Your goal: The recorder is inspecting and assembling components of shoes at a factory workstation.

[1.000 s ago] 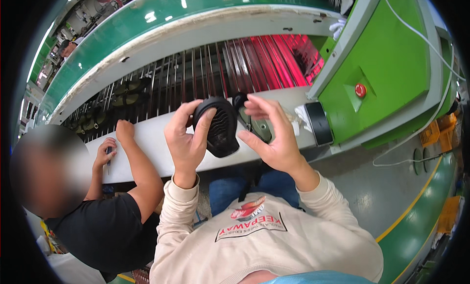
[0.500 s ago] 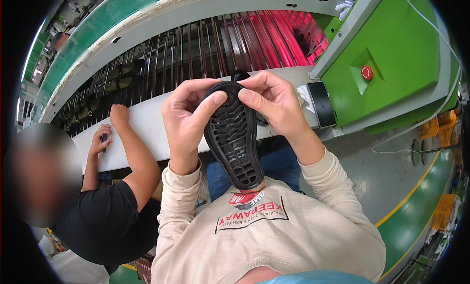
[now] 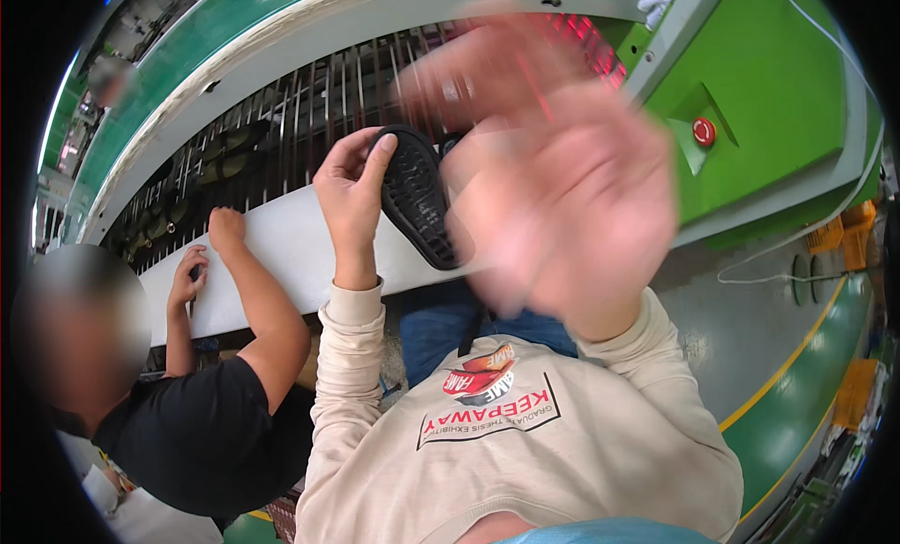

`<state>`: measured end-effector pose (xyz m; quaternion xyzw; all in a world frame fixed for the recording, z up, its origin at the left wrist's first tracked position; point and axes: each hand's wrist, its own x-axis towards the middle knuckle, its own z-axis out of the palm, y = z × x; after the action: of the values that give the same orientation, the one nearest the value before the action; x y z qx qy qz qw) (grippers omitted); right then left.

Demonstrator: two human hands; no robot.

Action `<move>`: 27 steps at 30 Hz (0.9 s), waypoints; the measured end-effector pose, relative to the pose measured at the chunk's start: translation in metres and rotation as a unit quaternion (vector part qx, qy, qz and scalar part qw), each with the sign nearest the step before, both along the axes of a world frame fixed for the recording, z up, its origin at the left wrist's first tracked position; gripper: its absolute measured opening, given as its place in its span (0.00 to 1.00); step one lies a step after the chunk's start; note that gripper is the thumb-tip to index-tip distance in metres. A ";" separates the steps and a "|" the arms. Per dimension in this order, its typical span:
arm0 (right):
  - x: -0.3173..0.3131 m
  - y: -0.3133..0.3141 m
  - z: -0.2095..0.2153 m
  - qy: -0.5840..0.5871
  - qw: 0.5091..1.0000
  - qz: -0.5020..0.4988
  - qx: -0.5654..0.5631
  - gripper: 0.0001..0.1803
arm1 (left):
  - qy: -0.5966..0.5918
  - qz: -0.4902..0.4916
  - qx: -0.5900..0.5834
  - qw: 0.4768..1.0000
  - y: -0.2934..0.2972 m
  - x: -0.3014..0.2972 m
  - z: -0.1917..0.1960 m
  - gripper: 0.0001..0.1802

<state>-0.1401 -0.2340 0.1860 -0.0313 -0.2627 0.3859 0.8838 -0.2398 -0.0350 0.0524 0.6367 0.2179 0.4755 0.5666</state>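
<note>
My left hand grips a black ridged shoe sole by its upper left edge, thumb on the treaded face. The sole tilts in front of the white ledge, its lower end pointing down and to the right. Raised close to the camera, my right hand is a large blur. It covers the sole's right side and part of the machine. Its fingers are smeared, so I cannot make out whether anything is in them.
Beyond the white ledge runs a bed of metal rollers, with dark and olive footwear on its left part. A green machine panel with a red button stands right. A co-worker in black sits close on my left.
My right hand has let go of the sole and swung up toward the camera. The sole, held by my left hand alone, has shifted slightly up and left.
</note>
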 end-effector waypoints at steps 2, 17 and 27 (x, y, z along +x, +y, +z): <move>-0.028 -0.003 0.004 -0.196 0.950 0.243 -0.014 0.37 | 0.020 -0.005 0.015 1.000 0.008 0.000 -0.012 0.14; 0.077 0.019 -0.195 -0.628 0.495 -0.145 -0.582 0.52 | 0.050 0.068 0.012 0.996 0.031 0.002 -0.038 0.16; 0.049 -0.011 -0.222 -0.595 0.578 -0.306 -0.467 0.45 | -0.086 -0.097 -0.131 0.983 0.044 0.001 -0.051 0.18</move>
<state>-0.0912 -0.2454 -0.0358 -0.7411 -0.4874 0.0567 0.4583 -0.2383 0.0087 0.0019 0.5321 0.1663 0.4387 0.7048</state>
